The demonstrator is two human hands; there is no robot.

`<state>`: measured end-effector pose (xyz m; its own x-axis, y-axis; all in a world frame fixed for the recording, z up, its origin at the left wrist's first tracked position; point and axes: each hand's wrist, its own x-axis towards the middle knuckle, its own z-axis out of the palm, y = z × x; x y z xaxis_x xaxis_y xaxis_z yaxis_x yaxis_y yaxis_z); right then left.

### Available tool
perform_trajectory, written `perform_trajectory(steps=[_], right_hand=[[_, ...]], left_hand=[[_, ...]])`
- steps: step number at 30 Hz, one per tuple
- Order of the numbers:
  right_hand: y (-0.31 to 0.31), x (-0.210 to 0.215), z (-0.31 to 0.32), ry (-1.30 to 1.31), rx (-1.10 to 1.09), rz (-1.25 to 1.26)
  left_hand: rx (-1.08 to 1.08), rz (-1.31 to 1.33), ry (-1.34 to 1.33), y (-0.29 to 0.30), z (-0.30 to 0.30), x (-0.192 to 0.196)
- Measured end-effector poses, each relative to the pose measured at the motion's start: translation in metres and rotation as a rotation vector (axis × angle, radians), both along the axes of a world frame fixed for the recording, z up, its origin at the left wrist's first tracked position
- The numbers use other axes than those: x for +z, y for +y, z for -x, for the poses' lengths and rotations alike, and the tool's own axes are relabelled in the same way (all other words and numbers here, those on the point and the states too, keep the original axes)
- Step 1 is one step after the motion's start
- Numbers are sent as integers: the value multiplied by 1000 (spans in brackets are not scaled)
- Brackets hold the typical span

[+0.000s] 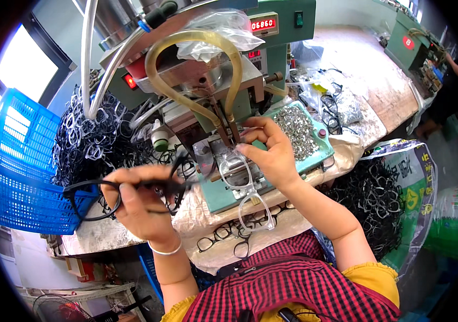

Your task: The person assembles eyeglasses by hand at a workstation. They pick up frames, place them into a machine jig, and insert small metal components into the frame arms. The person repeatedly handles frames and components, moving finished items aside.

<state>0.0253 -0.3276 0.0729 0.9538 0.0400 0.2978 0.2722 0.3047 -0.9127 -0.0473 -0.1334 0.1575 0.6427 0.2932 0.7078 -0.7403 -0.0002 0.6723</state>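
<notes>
Seen from the head camera, the left hand [142,206] is closed around a black glasses frame [105,196], thumb on top and fingers curled under it, holding it up over the near edge of the workbench [105,236]. The frame lies roughly level, its free lens ring sticking out to the left, in front of a blue basket [19,172].

The right hand [273,155] pinches the top of a clear glasses frame [245,188] between thumb and fingertips, pressing that end against the metal fixture [213,155] of a green machine [240,64]. The clear frame hangs down from the fixture toward the person, its lower ring over the bench edge. Two thin rods come down from the machine head to just beside the fingertips, and a yellowish hose [191,48] loops above them.

Right behind the right hand sits a green tray [320,150] filled with small metal parts. A heap of black frames [100,134] is piled left of the machine, against the basket, and another fills a sack [379,198] at the right. A few black frames lie on the bench below the clear one.
</notes>
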Motion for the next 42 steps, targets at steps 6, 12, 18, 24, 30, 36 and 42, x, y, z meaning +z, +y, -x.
perform_trajectory(steps=[6, 12, 18, 24, 30, 36, 42], right_hand=[[9, 13, 9, 101, 99, -148], [9, 29, 25, 201, 69, -172], [-56, -7, -1, -379, -393, 828], [-107, -72, -32, -331, -619, 1145], [-98, -67, -34, -337, -625, 1078], [-94, -73, -40, -473, -564, 1028], [-90, -65, -27, -284, -632, 877]], left_hand=[[204, -144, 47, 7, -36, 6], [117, -86, 128, -9, -24, 13], [-765, 244, 1015, -35, 30, -23], [-955, 507, 1247, -54, 12, -47], [-933, 494, 1328, -56, 11, -41], [-989, 474, 1162, -54, 10, -67], [-362, -786, 413, -52, 57, -141]])
